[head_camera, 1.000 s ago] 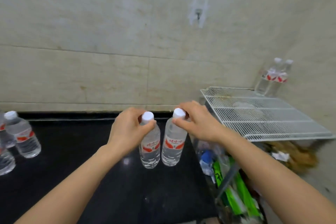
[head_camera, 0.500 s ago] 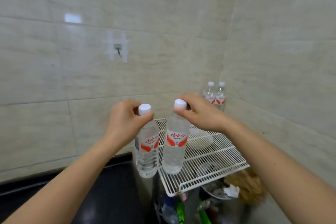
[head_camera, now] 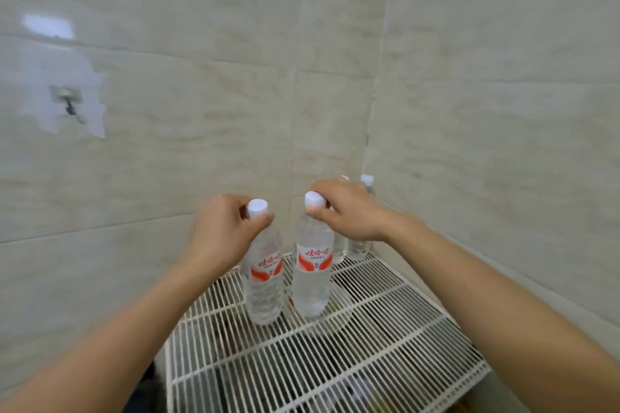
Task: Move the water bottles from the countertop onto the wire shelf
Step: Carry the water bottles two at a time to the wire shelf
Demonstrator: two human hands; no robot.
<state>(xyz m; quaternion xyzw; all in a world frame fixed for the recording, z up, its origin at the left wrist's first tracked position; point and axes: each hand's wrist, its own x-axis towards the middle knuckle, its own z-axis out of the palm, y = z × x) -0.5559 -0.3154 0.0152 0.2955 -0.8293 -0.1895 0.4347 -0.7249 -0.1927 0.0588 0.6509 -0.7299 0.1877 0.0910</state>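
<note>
1 wire shelf (head_camera: 369,362) | 2 back bottles (head_camera: 359,247) | left hand (head_camera: 221,231) fingers grip left bottle (head_camera: 265,288) | right hand (head_camera: 349,211) fingers grip right bottle (head_camera: 312,285)

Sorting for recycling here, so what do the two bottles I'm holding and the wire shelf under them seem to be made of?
Left bottle and right bottle: clear thin plastic, probably; see-through ribbed walls, glossy red-and-white labels, opaque white caps. Wire shelf: seemingly metal wire with a white coating; thin parallel rods on thicker cross bars, evenly white.
</note>
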